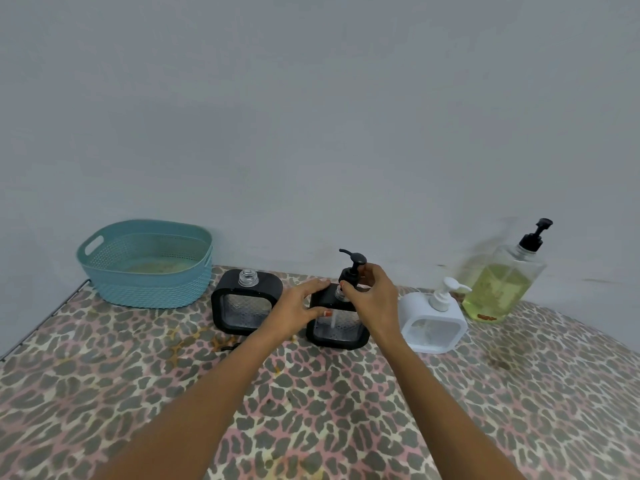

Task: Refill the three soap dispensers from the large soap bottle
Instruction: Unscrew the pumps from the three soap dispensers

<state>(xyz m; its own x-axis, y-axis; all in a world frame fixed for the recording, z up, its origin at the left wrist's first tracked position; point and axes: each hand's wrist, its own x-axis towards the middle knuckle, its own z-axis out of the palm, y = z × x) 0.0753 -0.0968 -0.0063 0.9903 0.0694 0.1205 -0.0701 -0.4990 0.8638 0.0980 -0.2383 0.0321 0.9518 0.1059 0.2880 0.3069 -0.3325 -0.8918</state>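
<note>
The row of dispensers is standing along the far side of the tabletop, close to the grey wall. The tabletop's left edge is running diagonally from the back corner toward the near left. A teal basket is sitting in that back corner, near both the edge and the wall.

The left hand is holding the middle black dispenser at its top left corner, its grip wrapping fingers over the top with the thumb pressing the front face. The right hand is reaching over the same dispenser, its grip pinching the collar of the black pump just above the neck. The pump's tube is showing through the clear window.

Just beside it on the left, another black dispenser is standing with its clear threaded neck uncovered. A small dark item, too small to make out, is lying on the cloth in front of it. On the right, close to the right wrist, a white dispenser is standing with its white pump on.

The large soap bottle, partly filled with yellow-green liquid and topped by a black pump, is standing behind and to the right of the white dispenser, against the wall.

A broad stretch of leopard-print cloth is lying between the row and the near side, with both forearms crossing it.
</note>
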